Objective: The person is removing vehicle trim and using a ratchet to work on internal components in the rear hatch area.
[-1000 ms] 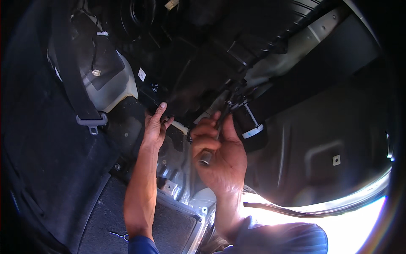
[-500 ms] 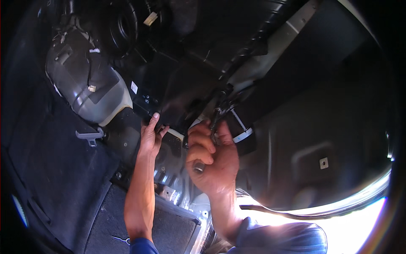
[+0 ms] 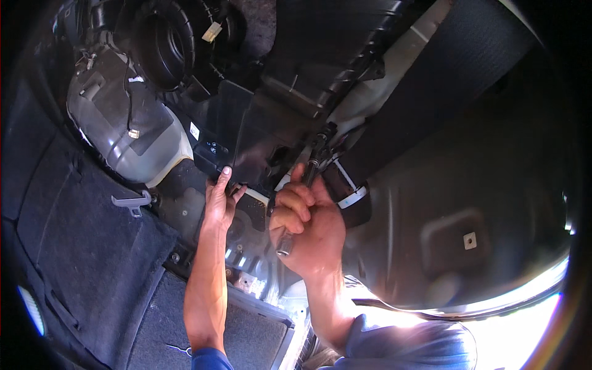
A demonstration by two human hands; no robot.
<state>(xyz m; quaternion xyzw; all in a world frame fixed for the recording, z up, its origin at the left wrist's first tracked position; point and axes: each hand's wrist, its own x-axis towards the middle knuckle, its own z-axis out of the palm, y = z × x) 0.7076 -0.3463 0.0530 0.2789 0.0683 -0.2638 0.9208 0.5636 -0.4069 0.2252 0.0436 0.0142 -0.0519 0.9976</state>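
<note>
My left hand [image 3: 220,198] grips the lower edge of a black plastic housing [image 3: 231,120], thumb on its face and the other fingers partly hidden beneath. To its right, my right hand [image 3: 308,219] is wrapped around a long metal socket wrench [image 3: 284,245]. The wrench slants up and to the right, its lower end jutting out below my curled fingers. Its upper end reaches a dark fitting [image 3: 327,132] beside the housing; whether they touch, I cannot tell.
A round black duct opening [image 3: 165,46] and a loose pale connector [image 3: 211,32] lie at the far left. Nearer are a grey moulded bulge [image 3: 132,117], a grey hook [image 3: 132,201] and dark carpet [image 3: 154,317]. A large dark panel [image 3: 444,203] curves along the right.
The picture has brightened. The wrench has shifted in my right hand, and more of its lower end shows, pointing down and left. My left hand keeps its place on the housing.
</note>
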